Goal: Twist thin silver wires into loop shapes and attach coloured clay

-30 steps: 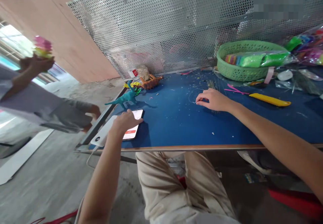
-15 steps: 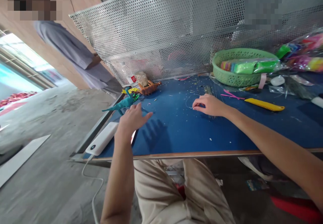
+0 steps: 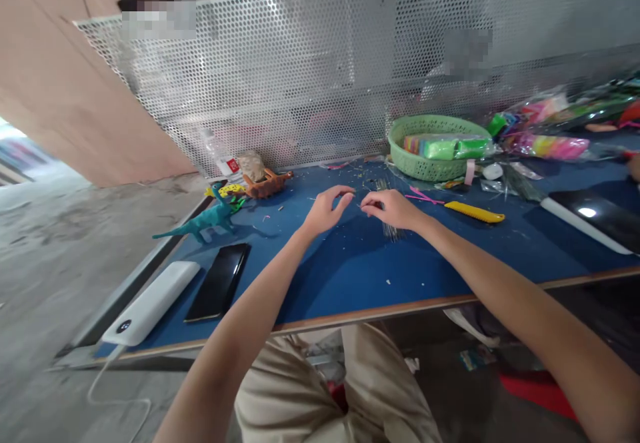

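My left hand [image 3: 326,210] is over the middle of the blue table, fingers bent and thumb close to the fingertips. What lies between them, if anything, is too small to make out. Facing it a short gap away, my right hand [image 3: 389,208] is closed in a pinch on a thin wire, which hardly shows now. Under and beside the right hand lies a bundle of thin wire-like sticks [image 3: 393,232]. A yellow utility knife [image 3: 475,212] and crossed pink strips [image 3: 423,196] lie to its right.
On the left are a teal toy dinosaur [image 3: 213,218], brown toy dinosaur [image 3: 267,185], bottle [image 3: 217,153], black phone [image 3: 219,282] and white power bank [image 3: 153,302]. Rightward are a green basket [image 3: 425,166] and plastic packets [image 3: 547,144]. A perforated metal screen [image 3: 300,76] stands behind.
My left hand has moved right, from beside the teal dinosaur to near my right hand, its fingers drawing together. My right hand stays pinched near the sticks. The view has shifted right, uncovering the phone.
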Motion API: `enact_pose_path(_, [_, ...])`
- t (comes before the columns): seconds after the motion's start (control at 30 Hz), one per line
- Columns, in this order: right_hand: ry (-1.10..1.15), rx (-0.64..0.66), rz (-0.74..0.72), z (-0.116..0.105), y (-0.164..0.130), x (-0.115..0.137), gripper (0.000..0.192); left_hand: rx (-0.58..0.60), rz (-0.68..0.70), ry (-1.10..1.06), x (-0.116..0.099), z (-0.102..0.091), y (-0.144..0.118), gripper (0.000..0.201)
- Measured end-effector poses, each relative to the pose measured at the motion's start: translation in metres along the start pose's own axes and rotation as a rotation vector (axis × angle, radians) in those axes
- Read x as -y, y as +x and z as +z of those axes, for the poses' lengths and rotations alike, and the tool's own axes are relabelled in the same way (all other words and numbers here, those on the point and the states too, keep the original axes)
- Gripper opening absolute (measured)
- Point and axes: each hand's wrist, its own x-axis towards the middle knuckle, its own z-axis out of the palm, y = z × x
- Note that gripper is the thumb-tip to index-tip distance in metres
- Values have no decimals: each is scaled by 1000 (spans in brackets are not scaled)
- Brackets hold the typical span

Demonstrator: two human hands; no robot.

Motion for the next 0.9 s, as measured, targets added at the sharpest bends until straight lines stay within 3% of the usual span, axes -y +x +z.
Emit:
enact_pose_path(0.13, [-6,-42,-20,-2,1,-2,16,60,148,93,4,0,-10,29])
enact_pose_path(0.23, [14,-113,-41,-3,1,-2,16,24,167,76,-2,1,-9,24])
enact_pose_path(0.4, [-42,-274,-86,-5,2,5,16,-187,88,-30,-12,0,-8,24])
enact_pose_path(0.7, [108,-404,-7,2,-2,22,26,-466,-138,-398,-30,8,-8,29])
enact_pose_path(0.9, [259,-473,-6,10,0,32,29,-555,-182,-536,-35,8,-5,31])
